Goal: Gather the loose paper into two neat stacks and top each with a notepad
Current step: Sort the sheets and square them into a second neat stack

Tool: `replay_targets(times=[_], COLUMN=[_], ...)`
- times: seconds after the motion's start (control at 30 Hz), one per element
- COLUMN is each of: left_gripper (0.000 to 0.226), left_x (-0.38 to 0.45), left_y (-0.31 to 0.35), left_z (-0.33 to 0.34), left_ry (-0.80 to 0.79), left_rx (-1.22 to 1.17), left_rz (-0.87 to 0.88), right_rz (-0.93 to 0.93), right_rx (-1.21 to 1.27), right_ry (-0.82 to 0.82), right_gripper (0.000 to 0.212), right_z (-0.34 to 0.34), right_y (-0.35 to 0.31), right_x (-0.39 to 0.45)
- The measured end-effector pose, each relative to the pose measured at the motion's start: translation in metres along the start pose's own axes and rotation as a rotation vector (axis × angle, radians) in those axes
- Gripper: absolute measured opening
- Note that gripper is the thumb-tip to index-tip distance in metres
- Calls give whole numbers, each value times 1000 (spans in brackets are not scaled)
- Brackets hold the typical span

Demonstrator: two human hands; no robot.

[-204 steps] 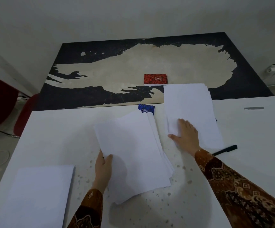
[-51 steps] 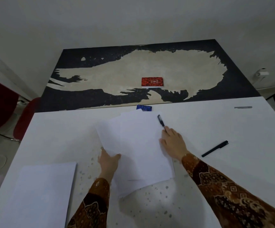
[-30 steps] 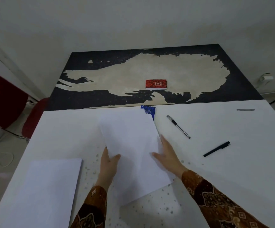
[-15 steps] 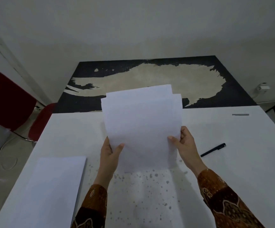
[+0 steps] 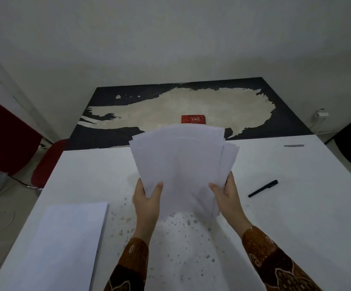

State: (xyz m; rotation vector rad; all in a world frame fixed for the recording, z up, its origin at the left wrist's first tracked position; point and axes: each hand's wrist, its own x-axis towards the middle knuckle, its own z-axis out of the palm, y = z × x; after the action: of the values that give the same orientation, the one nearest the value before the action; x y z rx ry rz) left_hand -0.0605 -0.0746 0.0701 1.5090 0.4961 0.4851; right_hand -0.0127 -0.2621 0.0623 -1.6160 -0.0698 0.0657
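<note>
I hold a bundle of loose white paper (image 5: 181, 164) upright above the white table (image 5: 296, 227), its sheets fanned unevenly at the top and right. My left hand (image 5: 147, 198) grips its lower left edge, thumb in front. My right hand (image 5: 226, 196) grips the lower right edge. A neat stack of paper (image 5: 65, 244) lies flat at the near left of the table. A red notepad (image 5: 193, 119) lies on the worn black table (image 5: 285, 122) beyond. The held sheets hide the table behind them, so the blue notepad is not visible.
A black pen (image 5: 263, 188) lies right of my right hand. A grey strip (image 5: 293, 145) sits near the table's far right edge. Red chairs (image 5: 6, 135) stand at the left. A wall socket (image 5: 321, 114) is at the far right.
The spread sheets were gathered into one bundle and lifted off the table with both hands. In the last half second the bundle tilted and fanned out more at its right side.
</note>
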Motion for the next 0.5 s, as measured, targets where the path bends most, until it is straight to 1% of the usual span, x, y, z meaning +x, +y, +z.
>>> replay_targets(times=[0.07,0.17,0.27,0.33,0.43,0.5], left_gripper=[31,31,36,37,26,23], left_x=[-9,-7,-3,-5,-11,-13], left_y=[2,11,32,47,57,58], left_z=[-11,-14,-12,-4,4,3], left_ry=[-12,-8,9,34,81,115], left_rx=[-27,-35,-8,-8,-15,-25], left_rz=[-9,-10,55,103,109,110], right_rz=[-26,-55,-112,-141,-170,-232], right_rx=[-5,45,44,10,-42,-50], right_ry=[-15,-5,18,-4,20,86], right_gripper=[44,49,51,54,56,68], right_z=[-2,-4,0,7,17,14], right_y=[-4,-14,-31,-40,-42,-46], right_x=[-9,-7,-6,-8,-15,-17])
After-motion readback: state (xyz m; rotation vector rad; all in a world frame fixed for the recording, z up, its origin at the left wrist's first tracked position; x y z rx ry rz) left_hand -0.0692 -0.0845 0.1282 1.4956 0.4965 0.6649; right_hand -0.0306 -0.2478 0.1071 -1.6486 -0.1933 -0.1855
